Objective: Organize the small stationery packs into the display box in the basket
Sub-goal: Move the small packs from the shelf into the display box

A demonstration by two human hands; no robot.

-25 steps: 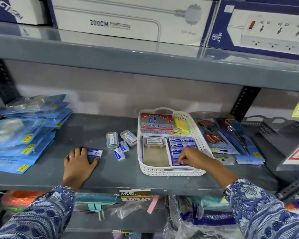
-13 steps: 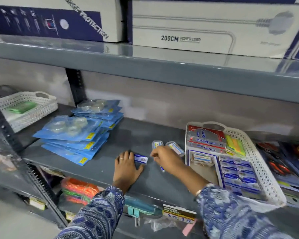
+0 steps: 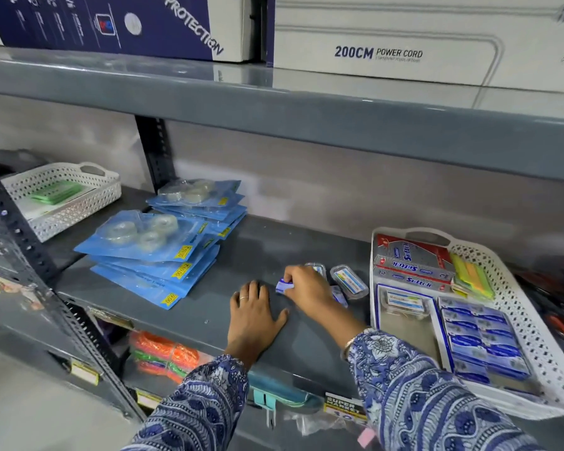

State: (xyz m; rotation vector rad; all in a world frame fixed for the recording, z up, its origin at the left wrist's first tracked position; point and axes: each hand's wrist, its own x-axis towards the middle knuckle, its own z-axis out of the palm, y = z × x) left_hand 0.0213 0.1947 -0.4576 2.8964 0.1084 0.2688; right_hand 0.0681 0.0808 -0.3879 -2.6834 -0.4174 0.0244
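My right hand [image 3: 306,288] pinches a small blue and white stationery pack [image 3: 284,285] just above the grey shelf. My left hand [image 3: 253,317] lies flat on the shelf beside it, fingers apart, holding nothing. Another small pack [image 3: 339,296] peeks out behind my right wrist. Two clear plastic cases [image 3: 349,281] sit to the right of my right hand. The white basket [image 3: 515,297] stands at the right; inside it, the display box [image 3: 404,323] holds one clear case, and rows of blue packs [image 3: 482,340] fill the section beside it.
Stacks of blue tape blister packs [image 3: 163,252] lie on the shelf to the left. A second white basket [image 3: 62,193] sits at the far left. Red and grey boxes [image 3: 411,258] and coloured sticky notes [image 3: 469,278] fill the basket's back. Scissors packs [image 3: 560,317] lie beyond its right rim.
My right hand left the basket, crossed to the loose packs on the shelf and picked up one near my left hand. The view swung left.
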